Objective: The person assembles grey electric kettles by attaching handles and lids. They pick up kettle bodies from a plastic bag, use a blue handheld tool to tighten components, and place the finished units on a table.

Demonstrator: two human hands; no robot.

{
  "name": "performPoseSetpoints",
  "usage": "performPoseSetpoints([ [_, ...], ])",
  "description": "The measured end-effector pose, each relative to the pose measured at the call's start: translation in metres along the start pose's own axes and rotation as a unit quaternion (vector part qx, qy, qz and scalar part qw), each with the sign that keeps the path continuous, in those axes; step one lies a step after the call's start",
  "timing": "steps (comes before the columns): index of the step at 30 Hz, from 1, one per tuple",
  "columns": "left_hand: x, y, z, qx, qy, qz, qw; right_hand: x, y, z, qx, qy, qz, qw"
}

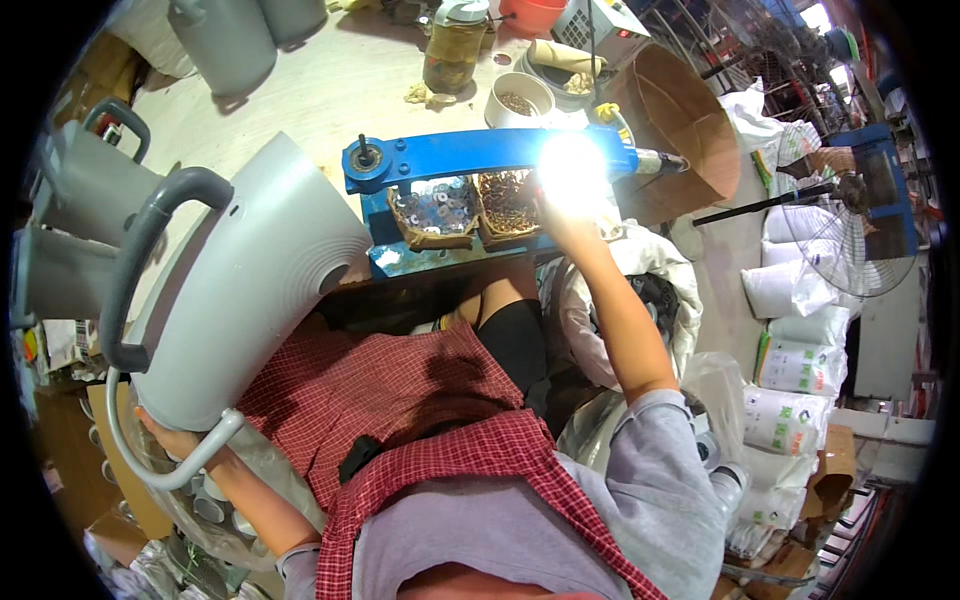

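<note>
One large grey metal vessel (255,270) with a dark grey handle (140,265) lies tilted across the person's left side, its ribbed rim end resting near the lap over a red checked apron (400,400) and its body reaching up toward the blue press (480,155) on the bench. The left hand (170,438) sits under the vessel's lower end, fingers curled around a thin grey wire bail (170,465) that loops below it; the grip looks closed, though most of the hand is hidden behind the vessel. The right hand (565,205) reaches forward to the press, just beside two small cardboard trays, one of silvery washers (437,208) and one of coppery rivets (505,198); a bright glare washes over it, so I cannot tell whether its fingers are spread or pinching anything. Beyond the press, the pale bench (320,90) carries a white cup of small parts (518,98) and a glass jar (455,48). More grey vessels (90,185) stand stacked to the left. To the right are a white sack (640,270), a brown cardboard drum (685,130), a standing fan (850,235) and piled white bags (795,360).
</note>
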State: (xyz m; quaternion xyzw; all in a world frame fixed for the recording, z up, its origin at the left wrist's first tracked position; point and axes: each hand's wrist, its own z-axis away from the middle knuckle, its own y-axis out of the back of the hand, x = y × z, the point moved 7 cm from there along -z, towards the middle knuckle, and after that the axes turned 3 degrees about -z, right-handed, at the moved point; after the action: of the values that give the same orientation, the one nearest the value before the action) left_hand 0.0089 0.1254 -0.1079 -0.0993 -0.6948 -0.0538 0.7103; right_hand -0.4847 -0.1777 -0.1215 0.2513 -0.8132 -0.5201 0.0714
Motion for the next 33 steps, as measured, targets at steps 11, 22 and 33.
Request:
performPoseSetpoints([
  [11,-0.043,0.035,-0.039,-0.070,0.076,0.074,0.992,-0.126,0.052,-0.065,-0.002,-0.037,-0.589,0.807],
  [22,-0.051,0.036,-0.036,-0.049,0.053,0.090,0.993,-0.157,0.039,-0.129,-0.049,-0.002,-0.429,0.902],
  [33,-0.049,0.038,-0.036,-0.043,0.012,-0.054,0.998,-0.150,0.019,-0.124,-0.113,-0.038,-0.489,0.864],
])
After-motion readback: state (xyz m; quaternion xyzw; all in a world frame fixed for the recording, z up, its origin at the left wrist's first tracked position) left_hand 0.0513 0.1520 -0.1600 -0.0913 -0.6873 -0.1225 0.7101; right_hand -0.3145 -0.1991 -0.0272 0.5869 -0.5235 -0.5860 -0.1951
